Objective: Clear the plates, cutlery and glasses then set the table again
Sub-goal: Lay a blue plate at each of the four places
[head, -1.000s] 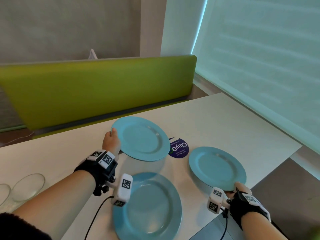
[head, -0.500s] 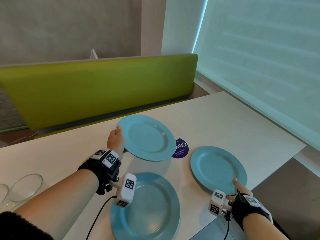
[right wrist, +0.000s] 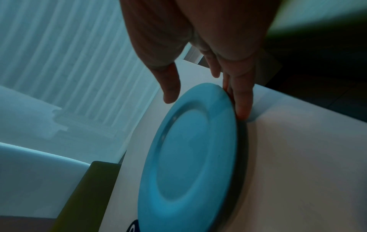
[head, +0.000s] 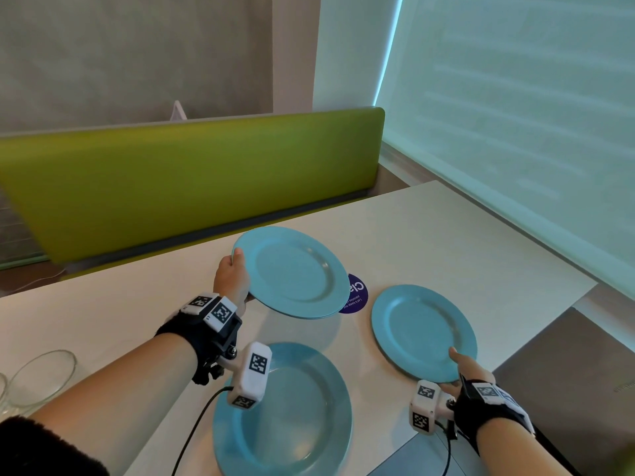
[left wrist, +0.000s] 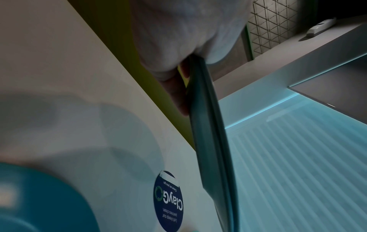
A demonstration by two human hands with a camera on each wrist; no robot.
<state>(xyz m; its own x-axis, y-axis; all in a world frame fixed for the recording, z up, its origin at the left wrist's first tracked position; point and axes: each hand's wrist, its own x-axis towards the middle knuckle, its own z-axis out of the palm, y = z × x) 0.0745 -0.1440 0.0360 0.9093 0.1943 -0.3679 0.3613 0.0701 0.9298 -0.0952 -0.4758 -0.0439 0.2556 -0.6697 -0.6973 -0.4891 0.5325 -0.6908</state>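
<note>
Three blue plates are in the head view. My left hand [head: 233, 273] grips the left rim of one blue plate [head: 292, 273] and holds it level above the white table [head: 429, 235]. In the left wrist view that plate's edge [left wrist: 210, 141] runs out from my fingers [left wrist: 180, 94]. A second blue plate [head: 422, 331] lies near the table's right front corner. My right hand [head: 460, 365] pinches its near rim, thumb on top and fingers under the edge, as the right wrist view shows [right wrist: 190, 157]. A third blue plate [head: 285, 417] lies at the front, under my left wrist.
A round purple sticker [head: 357, 297] is stuck to the table between the plates. Clear glass bowls [head: 41, 376] stand at the far left front. A green bench back [head: 192, 180] runs behind the table, and a window blind [head: 515, 115] is on the right.
My left hand has carried its plate to the right, partly over the purple sticker. My right thumb has come up onto the rim of the right plate.
</note>
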